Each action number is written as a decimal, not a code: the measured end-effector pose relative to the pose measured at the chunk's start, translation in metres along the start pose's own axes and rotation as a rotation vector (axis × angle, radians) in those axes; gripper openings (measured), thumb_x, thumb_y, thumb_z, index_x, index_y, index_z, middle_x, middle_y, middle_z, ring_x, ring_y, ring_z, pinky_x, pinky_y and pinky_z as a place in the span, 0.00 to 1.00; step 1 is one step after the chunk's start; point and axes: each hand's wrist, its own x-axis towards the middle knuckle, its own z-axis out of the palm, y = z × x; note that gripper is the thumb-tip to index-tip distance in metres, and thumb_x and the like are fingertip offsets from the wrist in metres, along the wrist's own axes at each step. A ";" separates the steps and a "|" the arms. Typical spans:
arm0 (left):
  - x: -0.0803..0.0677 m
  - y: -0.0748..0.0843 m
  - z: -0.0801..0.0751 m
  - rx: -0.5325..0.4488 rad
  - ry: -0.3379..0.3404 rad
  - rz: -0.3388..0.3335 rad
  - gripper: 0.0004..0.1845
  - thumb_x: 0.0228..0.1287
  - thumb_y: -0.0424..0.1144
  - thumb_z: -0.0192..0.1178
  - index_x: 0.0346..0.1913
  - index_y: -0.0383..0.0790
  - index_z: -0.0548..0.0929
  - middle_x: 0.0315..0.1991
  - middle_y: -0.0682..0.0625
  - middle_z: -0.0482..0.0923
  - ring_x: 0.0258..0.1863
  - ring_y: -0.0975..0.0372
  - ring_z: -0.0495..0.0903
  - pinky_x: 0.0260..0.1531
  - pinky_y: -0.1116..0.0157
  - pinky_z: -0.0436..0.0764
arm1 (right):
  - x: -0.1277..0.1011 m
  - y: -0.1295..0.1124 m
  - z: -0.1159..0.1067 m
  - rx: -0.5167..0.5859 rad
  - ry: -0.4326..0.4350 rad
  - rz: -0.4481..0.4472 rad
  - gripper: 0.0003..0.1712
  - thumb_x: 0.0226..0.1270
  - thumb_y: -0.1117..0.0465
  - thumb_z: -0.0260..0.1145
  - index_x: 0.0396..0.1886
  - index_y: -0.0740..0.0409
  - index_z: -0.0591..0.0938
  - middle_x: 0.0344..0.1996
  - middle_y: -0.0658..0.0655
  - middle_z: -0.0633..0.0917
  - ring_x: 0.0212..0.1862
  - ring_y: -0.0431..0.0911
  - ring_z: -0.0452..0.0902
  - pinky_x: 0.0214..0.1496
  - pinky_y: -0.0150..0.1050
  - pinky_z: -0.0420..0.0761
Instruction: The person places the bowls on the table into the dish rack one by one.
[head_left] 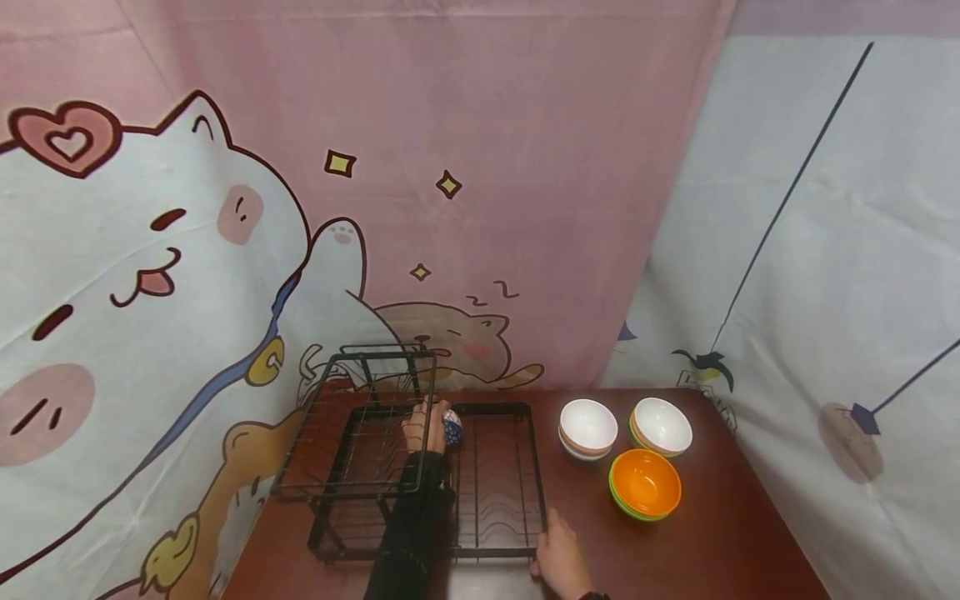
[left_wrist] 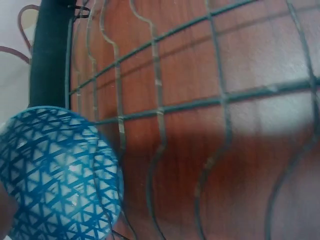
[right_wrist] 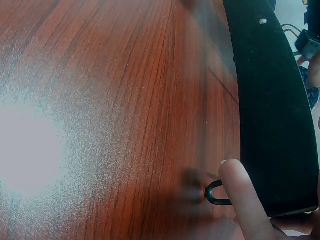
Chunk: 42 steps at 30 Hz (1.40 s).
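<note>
Wore a long, nearly black sleeve (head_left: 405, 533) down to the left hand (head_left: 427, 427). Carried a small, black, boxy device (right_wrist: 308, 45) at that wrist, with a thin dark cable (right_wrist: 291, 28) curving beside it. Showed a dark band (head_left: 596, 596) at the right wrist. Had bare fingers (right_wrist: 242, 195).

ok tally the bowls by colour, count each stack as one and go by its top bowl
white stacks: 2
orange stack: 1
blue bowl, in the left hand: 1
total: 4
The bowls lower in each stack are too hidden to count surely.
</note>
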 end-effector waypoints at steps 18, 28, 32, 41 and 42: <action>0.028 -0.004 -0.062 -0.413 -0.588 -0.069 0.21 0.45 0.23 0.56 0.40 0.50 0.81 0.44 0.51 0.76 0.50 0.46 0.69 0.48 0.32 0.52 | -0.011 -0.010 0.006 0.007 0.031 0.046 0.30 0.57 0.70 0.50 0.60 0.74 0.59 0.31 0.60 0.72 0.12 0.42 0.71 0.20 0.37 0.70; 0.025 -0.011 -0.070 -0.377 -0.549 -0.012 0.22 0.44 0.28 0.56 0.45 0.53 0.79 0.47 0.52 0.74 0.52 0.48 0.68 0.52 0.35 0.50 | -0.014 -0.010 0.013 -0.010 0.029 0.044 0.29 0.58 0.70 0.49 0.60 0.75 0.59 0.38 0.66 0.72 0.12 0.41 0.71 0.22 0.37 0.71; 0.033 0.000 -0.080 -0.440 -0.411 0.033 0.25 0.44 0.32 0.56 0.51 0.51 0.77 0.52 0.49 0.72 0.54 0.49 0.67 0.55 0.40 0.51 | -0.014 -0.006 0.013 0.000 0.025 0.017 0.28 0.58 0.69 0.50 0.59 0.74 0.60 0.37 0.65 0.73 0.13 0.41 0.71 0.21 0.36 0.70; 0.053 0.056 -0.137 -0.447 -0.363 0.345 0.34 0.52 0.52 0.55 0.66 0.59 0.60 0.65 0.54 0.57 0.65 0.57 0.53 0.61 0.48 0.44 | -0.004 0.002 -0.009 -0.126 0.134 -0.170 0.23 0.59 0.59 0.59 0.53 0.66 0.71 0.27 0.53 0.77 0.21 0.41 0.76 0.31 0.44 0.76; 0.050 0.059 -0.145 -0.438 -0.358 0.382 0.35 0.53 0.54 0.54 0.66 0.59 0.58 0.66 0.54 0.56 0.65 0.57 0.53 0.61 0.47 0.44 | -0.003 0.001 -0.014 -0.173 0.168 -0.183 0.24 0.59 0.56 0.60 0.52 0.63 0.73 0.28 0.52 0.77 0.24 0.42 0.76 0.33 0.45 0.76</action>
